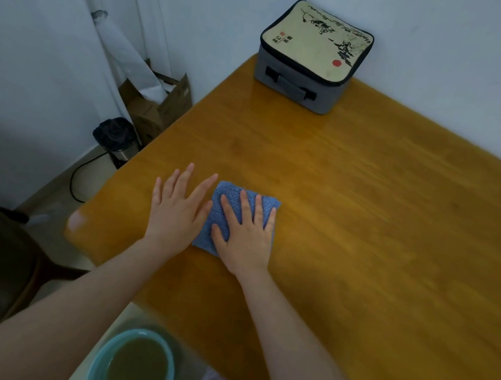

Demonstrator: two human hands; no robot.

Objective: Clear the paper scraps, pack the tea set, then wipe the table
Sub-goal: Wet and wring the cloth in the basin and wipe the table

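- Glossy wooden table (369, 206) pushed into a pale-walled corner, with a dark bin (114, 138) and cardboard boxes (158, 106) on the floor off its left edge.
- Far beyond the fingertips, against the wall: grey tea set case (313, 57), lid closed, handle facing this way.
- Under the right hand (246, 234): folded blue cloth (233, 190), pressed flat to the wood by straight, spread fingers with no curl round it, its far edge showing just past the fingertips.
- Left hand (175, 211) flat on bare wood just left of the cloth, fingers straight, holding nothing; thumb side at the cloth's edge, contact impossible to tell.
- No paper scraps or loose cups visible on the top, so clearing and packing look done.
- Wiping apparently in hand. Wide stretch of wood right of the fingers and ahead towards the case probably left to cover, with nothing in the sheen to tell which parts are wiped.
- Below the wrists, off the near edge: teal basin (100, 358) of murky water, likely for rinsing.
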